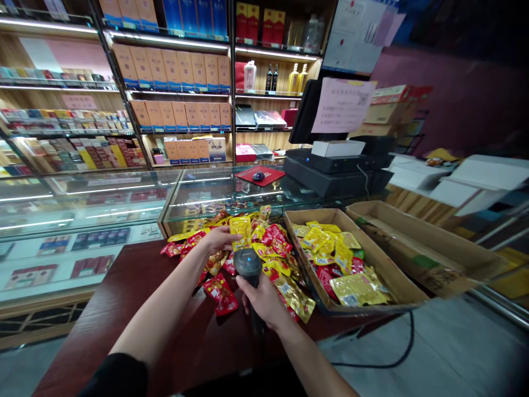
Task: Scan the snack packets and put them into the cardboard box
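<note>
Right hand [264,300], closed around the handle of a black handheld barcode scanner [248,267]; left hand [221,240], fingers pinching a small yellow plastic packet [241,230] (upright, just beyond the scanner head), at the far side of the dark-red wooden table [124,292].

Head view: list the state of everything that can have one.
Barcode scanner, held in the right hand.
Yellow packet, held in the left hand.
Cardboard box of packets, open on top.
Second cardboard box, open.
Shelf lights, lit.
Mouse, resting on the red mat.
Monitor, partly covered by paper.
</note>
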Available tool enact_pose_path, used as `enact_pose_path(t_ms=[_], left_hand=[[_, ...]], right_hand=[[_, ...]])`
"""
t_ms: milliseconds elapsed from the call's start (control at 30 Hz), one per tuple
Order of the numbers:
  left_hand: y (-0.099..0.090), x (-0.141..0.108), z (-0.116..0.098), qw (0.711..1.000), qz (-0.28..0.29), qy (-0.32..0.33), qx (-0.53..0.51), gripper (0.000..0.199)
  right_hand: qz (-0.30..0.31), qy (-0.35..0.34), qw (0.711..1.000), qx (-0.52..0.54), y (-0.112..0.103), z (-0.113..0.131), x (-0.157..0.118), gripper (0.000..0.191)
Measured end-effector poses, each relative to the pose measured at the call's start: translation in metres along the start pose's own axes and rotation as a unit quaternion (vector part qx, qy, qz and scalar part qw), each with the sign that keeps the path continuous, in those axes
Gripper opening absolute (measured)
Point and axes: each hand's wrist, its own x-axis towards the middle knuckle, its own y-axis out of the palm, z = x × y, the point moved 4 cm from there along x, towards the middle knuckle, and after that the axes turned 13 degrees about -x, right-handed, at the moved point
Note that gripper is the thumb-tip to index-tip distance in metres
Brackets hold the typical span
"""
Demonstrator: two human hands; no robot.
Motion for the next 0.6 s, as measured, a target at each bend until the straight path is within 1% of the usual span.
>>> enact_pose_path(t_ms=[67, 167, 300, 433, 600], left_hand=[[-0.0015, 0.002, 0.0036, 1.0, 0.004, -0.001, -0.003, 0.048], [-0.0043, 0.0064, 0.0085, 1.0, 0.012, 0.0, -0.01, 0.048], [-0.0085, 0.0094, 0.0108, 1.0, 0.008, 0.005, -0.01, 0.047], [-0.0071, 0.0065, 0.0091, 1.0, 0.017, 0.005, -0.006, 0.043], [-0.0062, 0.003, 0.0067, 1.0, 0.0, -0.001, 0.0, 0.047]], right_hand=[[0.001, -0.013, 0.999, -0.038, 0.0017, 0.0007, -0.0008, 0.029], [0.005, -0.013, 0.998, -0.053, 0.0031, 0.0, -0.0012, 0.03], [0.002, -0.016, 0.999, -0.05, 0.0016, -0.0014, 0.0, 0.032], [-0.004, -0.028, 0.998, -0.051, 0.0013, -0.0024, 0.0011, 0.031], [-0.003, -0.014, 1.0, -0.022, 0.0015, 0.0025, 0.0, 0.03]])
